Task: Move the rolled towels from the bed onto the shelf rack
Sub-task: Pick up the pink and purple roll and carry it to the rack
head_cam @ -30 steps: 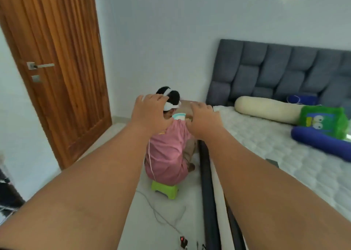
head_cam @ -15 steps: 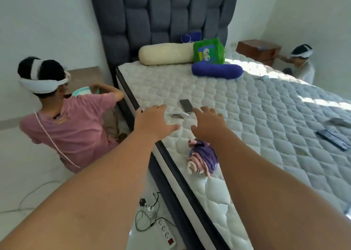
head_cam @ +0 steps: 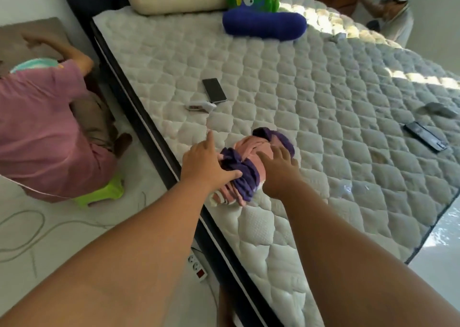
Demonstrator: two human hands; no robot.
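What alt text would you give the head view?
The left hand and right hand rest on a bundle of purple and pink rolled towels near the edge of a quilted mattress. A phone lies farther up; a person in pink sits beside the bed.

Left hand (head_cam: pixel 206 163) and right hand (head_cam: pixel 280 171) flank rolled towels (head_cam: pixel 246 180) at bed (head_cam: pixel 323 127) edge, fingers spread, touching bundle. Phone (head_cam: pixel 214 90) flat on bed beyond left hand.
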